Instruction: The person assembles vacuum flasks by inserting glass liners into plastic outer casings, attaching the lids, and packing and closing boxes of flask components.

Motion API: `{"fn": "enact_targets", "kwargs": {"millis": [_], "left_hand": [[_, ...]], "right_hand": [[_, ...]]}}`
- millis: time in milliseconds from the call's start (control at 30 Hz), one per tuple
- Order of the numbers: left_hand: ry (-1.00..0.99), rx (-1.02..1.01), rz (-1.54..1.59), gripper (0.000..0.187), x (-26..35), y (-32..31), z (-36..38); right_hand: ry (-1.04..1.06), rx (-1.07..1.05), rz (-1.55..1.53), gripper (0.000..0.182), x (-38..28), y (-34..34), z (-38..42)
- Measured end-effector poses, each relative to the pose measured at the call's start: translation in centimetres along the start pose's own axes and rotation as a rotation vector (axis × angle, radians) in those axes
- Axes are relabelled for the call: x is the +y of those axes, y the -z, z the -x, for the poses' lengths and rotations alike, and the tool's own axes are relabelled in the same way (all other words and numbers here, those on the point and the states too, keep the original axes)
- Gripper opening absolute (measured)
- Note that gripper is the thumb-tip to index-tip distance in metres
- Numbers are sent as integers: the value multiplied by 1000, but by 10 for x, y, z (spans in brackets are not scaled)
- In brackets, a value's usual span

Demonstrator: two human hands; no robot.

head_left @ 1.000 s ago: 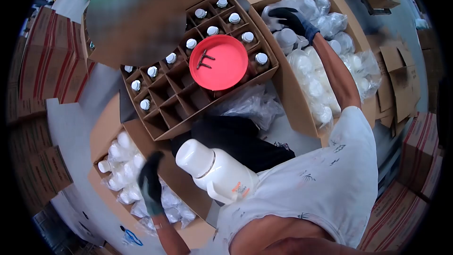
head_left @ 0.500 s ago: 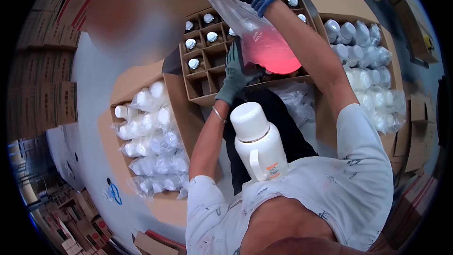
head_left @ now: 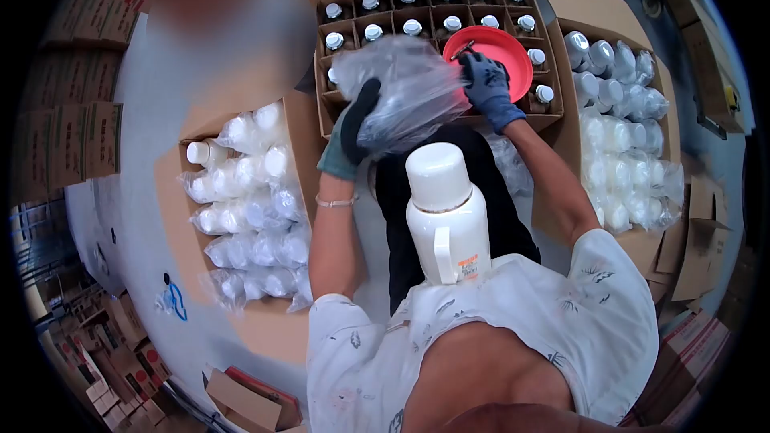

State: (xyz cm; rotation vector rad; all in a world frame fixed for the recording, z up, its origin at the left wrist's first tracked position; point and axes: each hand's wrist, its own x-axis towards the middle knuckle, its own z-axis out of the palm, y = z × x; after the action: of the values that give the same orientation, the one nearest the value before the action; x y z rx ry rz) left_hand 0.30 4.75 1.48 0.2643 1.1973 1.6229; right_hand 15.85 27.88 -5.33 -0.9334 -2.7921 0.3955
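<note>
My gloved left hand [head_left: 355,130] is closed on a crumpled clear plastic bag [head_left: 405,92], which covers part of the front of a divided carton [head_left: 325,116]. My gloved right hand [head_left: 488,87] is over a round red dish [head_left: 513,60] lying on the carton's right side. Its fingers are closed at a small dark metal piece [head_left: 463,50]. White-capped bottles [head_left: 412,28] stand upright in the carton's compartments. Nearer to me, a white handled flask [head_left: 453,232] rests upright against my lap. Whatever lies under the bag is partly hidden.
On the left, an open carton [head_left: 309,152] holds bagged white flasks [head_left: 253,212]. Another open carton [head_left: 561,8] on the right holds more [head_left: 618,136]. Stacked boxes [head_left: 68,140] line the far left. A blue loop [head_left: 177,302] lies on the floor.
My left hand has left the compartments and now grips the bag. My right hand has come down from above to the red dish, which is now uncovered.
</note>
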Motion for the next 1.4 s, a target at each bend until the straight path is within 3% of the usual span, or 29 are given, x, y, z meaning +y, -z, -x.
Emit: {"fn": "enact_targets", "kwargs": {"millis": [33,100,133,200,233,267,300,400,533,567,600,633,667,700,767,867,967,1100,1167,1200,1300,1400], "left_hand": [[-17,6,-88,52,-12,21,17],[375,-26,-79,53,-7,34,64],[159,-191,-198,49,-17,41,88],[68,-340,-259,48,-37,42,135],[201,-325,-197,51,-45,35,151],[414,-345,-285,55,-13,-7,163],[332,-285,-220,54,-22,-9,167],[100,-29,27,48,-56,-7,163],[-135,-4,141,42,-57,-32,125],[-144,-30,113,41,-56,-31,127],[-151,-59,84,41,-55,-29,128],[20,-260,-208,39,-52,-7,136],[13,-381,-412,36,-39,-13,150],[4,-499,-615,34,-26,-20,165],[-24,-402,-693,23,-20,-12,199],[547,-190,-929,21,-31,-27,242],[754,-103,-1201,24,-32,-32,238],[460,-17,-1271,26,-36,-16,235],[237,28,-1195,27,-48,-6,220],[119,46,-1138,27,-55,0,211],[-204,133,-1002,28,-71,-1,202],[-475,223,-973,30,-84,-6,203]], "right_hand": [[29,92,-125,44,5,2,13],[84,263,-378,39,4,8,55],[145,270,-413,37,-10,27,81],[324,260,-521,42,-30,51,136],[443,153,-447,43,-47,79,162],[394,157,-577,43,-45,70,180],[342,160,-704,44,-39,53,198],[-161,146,-1112,48,-28,10,218],[-233,88,-1346,20,-52,41,173],[-170,45,-1118,22,-55,55,173],[-41,206,-1047,24,-53,38,184],[82,360,-969,27,-52,21,202],[-144,151,-966,39,-42,26,231],[179,234,-897,45,-26,-11,242],[420,285,-734,42,-23,11,254],[575,52,-388,37,-11,29,293],[611,-139,-184,37,-18,58,297],[616,111,-116,36,-22,87,233],[482,141,-468,29,12,6,228],[457,88,-524,29,18,4,227],[588,20,-227,30,-1,48,227],[681,90,113,31,-27,85,210]]}}
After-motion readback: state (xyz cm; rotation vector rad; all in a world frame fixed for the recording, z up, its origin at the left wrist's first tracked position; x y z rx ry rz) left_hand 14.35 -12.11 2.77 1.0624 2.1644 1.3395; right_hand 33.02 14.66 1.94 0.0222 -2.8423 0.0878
